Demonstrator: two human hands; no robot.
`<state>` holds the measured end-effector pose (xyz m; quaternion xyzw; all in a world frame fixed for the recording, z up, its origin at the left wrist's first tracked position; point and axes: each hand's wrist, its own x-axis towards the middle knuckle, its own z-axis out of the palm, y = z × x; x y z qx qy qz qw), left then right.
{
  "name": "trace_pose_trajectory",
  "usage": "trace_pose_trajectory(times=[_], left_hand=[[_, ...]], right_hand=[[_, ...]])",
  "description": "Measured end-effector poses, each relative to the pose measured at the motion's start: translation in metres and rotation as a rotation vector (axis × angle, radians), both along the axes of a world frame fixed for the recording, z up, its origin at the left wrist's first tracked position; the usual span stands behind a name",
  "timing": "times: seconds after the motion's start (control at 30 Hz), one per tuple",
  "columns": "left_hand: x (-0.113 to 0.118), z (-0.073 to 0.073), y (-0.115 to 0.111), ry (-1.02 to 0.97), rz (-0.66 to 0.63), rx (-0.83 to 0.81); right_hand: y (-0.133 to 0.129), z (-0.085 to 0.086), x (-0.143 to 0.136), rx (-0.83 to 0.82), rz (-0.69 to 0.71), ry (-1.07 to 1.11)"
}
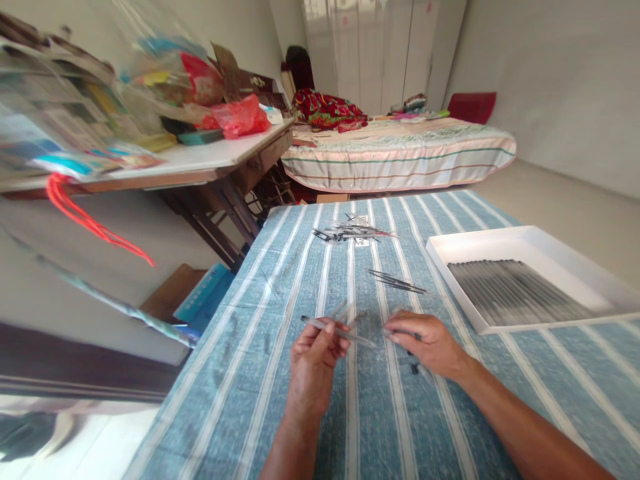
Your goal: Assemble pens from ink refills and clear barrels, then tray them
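The pen [359,339] near the middle looks like smooth, see-through plastic; the blurred pens [510,293] at right look like semi-clear plastic. Their tray [483,247] is smooth, card or plastic, I cannot tell which. The tablecloth [250,400] is matt, rough-looking woven cloth. Far left, a bag [247,117] is thin, crinkled, glossy plastic. The far wardrobe [383,60] has smooth, shiny panels; the bedsheet [400,160] is soft cloth.

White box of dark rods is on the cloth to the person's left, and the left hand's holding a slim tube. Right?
Wrong side: the head view shows the white box of dark rods on the cloth to the person's right. The left hand is holding a slim tube.
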<state>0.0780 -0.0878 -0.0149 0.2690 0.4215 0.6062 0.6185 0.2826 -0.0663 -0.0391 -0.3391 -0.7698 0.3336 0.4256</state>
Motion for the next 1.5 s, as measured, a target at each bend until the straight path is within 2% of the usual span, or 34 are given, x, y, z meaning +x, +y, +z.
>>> trace_pose_trajectory(times=[0.13,0.27,0.73,0.97,1.3,1.5], left_hand=[[0.000,0.003,-0.001,-0.022,0.015,0.009],[-0.001,0.003,0.000,-0.035,0.026,0.011],[0.007,0.007,-0.004,0.011,0.010,0.009],[0.012,0.008,-0.006,0.064,0.013,-0.018],[0.005,-0.004,-0.002,0.138,-0.033,-0.058],[0.007,-0.008,-0.002,0.173,-0.008,-0.063]], right_hand=[[-0.004,0.005,-0.001,-0.156,0.027,0.087],[-0.006,0.007,-0.002,-0.234,0.074,0.102],[-0.010,0.003,-0.009,-0.231,0.062,0.060],[-0.014,-0.001,-0.015,-0.238,-0.032,0.046],[-0.017,-0.008,-0.021,-0.321,-0.051,0.036],[-0.020,-0.009,-0.026,-0.315,-0.116,0.043]])
